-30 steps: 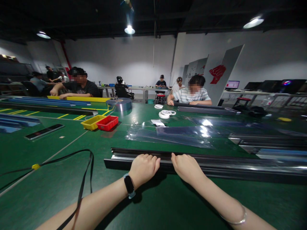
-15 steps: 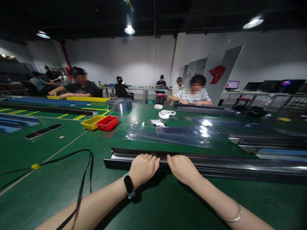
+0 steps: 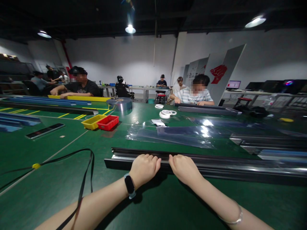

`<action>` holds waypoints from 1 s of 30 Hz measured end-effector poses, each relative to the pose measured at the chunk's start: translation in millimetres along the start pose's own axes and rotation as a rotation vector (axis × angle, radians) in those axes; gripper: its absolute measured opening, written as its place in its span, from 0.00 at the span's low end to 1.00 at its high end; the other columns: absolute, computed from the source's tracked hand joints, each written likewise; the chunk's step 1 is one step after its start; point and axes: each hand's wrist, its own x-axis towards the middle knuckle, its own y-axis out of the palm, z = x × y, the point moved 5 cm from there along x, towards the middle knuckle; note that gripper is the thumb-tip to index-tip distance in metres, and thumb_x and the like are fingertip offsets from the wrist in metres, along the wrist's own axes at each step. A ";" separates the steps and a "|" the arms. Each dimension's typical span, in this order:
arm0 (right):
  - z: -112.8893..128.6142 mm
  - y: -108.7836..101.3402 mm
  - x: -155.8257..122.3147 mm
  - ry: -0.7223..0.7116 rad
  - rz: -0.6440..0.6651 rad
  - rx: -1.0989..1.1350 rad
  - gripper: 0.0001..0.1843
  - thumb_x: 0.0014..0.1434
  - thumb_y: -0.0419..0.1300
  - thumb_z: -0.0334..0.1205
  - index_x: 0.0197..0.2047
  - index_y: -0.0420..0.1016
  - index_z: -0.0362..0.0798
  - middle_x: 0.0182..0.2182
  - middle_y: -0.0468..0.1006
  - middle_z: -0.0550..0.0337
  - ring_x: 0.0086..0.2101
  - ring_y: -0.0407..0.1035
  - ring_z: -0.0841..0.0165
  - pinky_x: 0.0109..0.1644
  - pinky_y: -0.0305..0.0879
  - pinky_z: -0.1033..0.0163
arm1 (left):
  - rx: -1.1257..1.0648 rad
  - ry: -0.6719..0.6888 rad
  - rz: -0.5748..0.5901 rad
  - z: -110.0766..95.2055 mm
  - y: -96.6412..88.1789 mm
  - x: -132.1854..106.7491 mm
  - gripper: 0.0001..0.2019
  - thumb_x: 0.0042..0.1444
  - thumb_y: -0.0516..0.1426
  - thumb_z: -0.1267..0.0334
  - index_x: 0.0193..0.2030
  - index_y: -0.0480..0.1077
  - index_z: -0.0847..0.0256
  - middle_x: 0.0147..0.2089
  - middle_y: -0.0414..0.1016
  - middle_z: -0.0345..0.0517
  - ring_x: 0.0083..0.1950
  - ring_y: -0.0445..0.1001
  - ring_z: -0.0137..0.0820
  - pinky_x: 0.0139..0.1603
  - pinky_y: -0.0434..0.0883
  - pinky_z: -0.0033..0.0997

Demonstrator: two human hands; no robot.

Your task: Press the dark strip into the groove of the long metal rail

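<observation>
Working at the near side of a green table [image 3: 72, 179], with a long black channel [image 3: 223, 166] lying crosswise, from left of the middle out past the right edge of view. Has left hand [image 3: 144, 169] on it near its left end and right hand [image 3: 183, 169] further right, apart, with a short stretch of channel between. Curls the fingers of both hands over the channel, closed on it rather than spread; with fingertips hidden behind knuckles, cannot tell exactly what the tips press or pinch.

Looks, as a judgement, partway through handling this one piece, held in both hands and not yet released. Shows a glossy band along the right stretch, perhaps clear film, perhaps just reflected light; cannot tell, so cannot count anything inside as finished.

Leaves untouched, just beyond the channel, clear strips [image 3: 179, 132] lying flat and overlapping, with white rings [image 3: 164, 117] farther back. Likewise has no hand on the black profiles [image 3: 275, 140] at far right. Judging by these, leaves much material unused, though cannot say which profiles count as done.

At left, has a yellow bin [image 3: 90, 126] beside a red bin [image 3: 110, 126], a phone [image 3: 45, 131] lying flat, and a black strap [image 3: 82, 188] crossing the left forearm. Faces, across the table, a co-worker in a striped shirt [image 3: 200, 95], hands at dark profiles [image 3: 206, 109].
</observation>
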 end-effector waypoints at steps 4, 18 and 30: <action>4.1 3.6 -1.6 -0.044 -0.001 -0.036 0.16 0.58 0.42 0.28 0.36 0.71 0.42 0.21 0.72 0.55 0.24 0.67 0.70 0.24 0.53 0.68 | 0.002 0.000 0.004 0.1 0.5 -0.9 0.15 0.59 0.43 0.62 0.26 0.64 0.60 0.23 0.68 0.42 0.27 0.67 0.32 0.28 0.60 0.33; -2.0 0.0 -2.0 -0.010 0.050 -0.032 0.17 0.58 0.42 0.29 0.36 0.71 0.43 0.21 0.73 0.55 0.23 0.69 0.67 0.24 0.54 0.67 | 0.010 -0.002 -0.008 0.0 -0.5 -1.0 0.15 0.59 0.43 0.62 0.25 0.64 0.61 0.23 0.68 0.43 0.27 0.67 0.31 0.28 0.59 0.32; 5.1 1.5 0.2 0.036 -0.024 0.116 0.19 0.60 0.40 0.34 0.28 0.70 0.44 0.21 0.72 0.57 0.24 0.67 0.71 0.25 0.52 0.67 | 0.007 0.009 0.000 -0.7 -1.7 0.3 0.15 0.59 0.43 0.62 0.26 0.65 0.60 0.23 0.69 0.42 0.27 0.67 0.32 0.28 0.60 0.33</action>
